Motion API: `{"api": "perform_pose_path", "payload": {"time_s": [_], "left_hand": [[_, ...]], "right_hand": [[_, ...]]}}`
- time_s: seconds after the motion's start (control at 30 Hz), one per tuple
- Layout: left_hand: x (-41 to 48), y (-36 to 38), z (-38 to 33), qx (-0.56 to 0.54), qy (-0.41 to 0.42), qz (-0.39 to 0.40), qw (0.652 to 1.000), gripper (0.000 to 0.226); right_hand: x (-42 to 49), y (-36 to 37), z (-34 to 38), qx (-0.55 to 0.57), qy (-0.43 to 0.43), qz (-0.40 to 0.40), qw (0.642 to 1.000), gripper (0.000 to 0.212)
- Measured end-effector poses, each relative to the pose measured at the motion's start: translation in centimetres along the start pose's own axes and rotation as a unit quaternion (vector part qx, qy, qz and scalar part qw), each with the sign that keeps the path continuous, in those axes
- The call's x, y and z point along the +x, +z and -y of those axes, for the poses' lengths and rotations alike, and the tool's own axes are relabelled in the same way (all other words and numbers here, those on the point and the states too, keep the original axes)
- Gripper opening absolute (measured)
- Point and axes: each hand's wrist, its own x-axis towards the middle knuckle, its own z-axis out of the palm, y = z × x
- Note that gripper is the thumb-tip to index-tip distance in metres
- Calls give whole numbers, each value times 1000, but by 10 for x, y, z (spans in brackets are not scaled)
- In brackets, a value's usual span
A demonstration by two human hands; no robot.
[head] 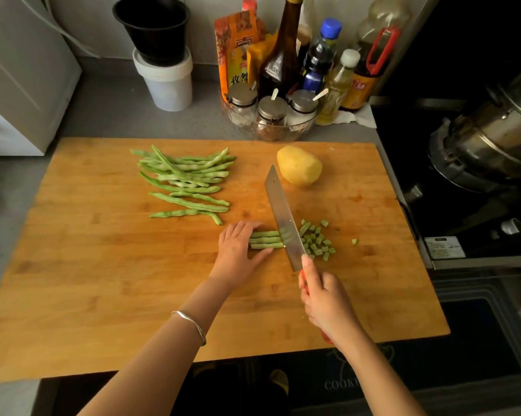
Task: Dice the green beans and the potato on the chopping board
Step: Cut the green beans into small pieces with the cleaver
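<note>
The orange packet (236, 52) carries large dark Chinese characters near its lower edge, apparently 孜然; its smaller print is too blurred to read. The floor mat (341, 384) shows pale letters "COOKI", the rest hidden. The oil bottle's label (356, 85) and the stove sticker (445, 247) cannot be read.

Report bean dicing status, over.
Left hand holds bean bundle; right hand grips knife, blade on it. Diced pieces beside blade. Potato whole; uncut beans behind, clear.
</note>
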Motion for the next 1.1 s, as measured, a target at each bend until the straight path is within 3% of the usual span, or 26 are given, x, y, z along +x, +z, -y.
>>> {"api": "perform_pose_path", "payload": {"time_s": [0.23, 0.47, 0.8, 1.1], "left_hand": [[-1, -2, 7, -14, -4, -1, 1000, 33], [0, 0, 10, -37, 1, 6, 999, 32], [-3, -7, 10, -25, 5, 3, 1000, 48], [-4, -8, 15, -35, 14, -19, 999, 32]], "right_hand": [[-2, 10, -4, -21, 13, 12, 1000, 56], [13, 28, 9, -115, 9, -24, 993, 54], [5, 9, 4, 15, 23, -3, 1000, 58], [-4, 18, 0, -4, 15, 21, 1000, 55]]}}
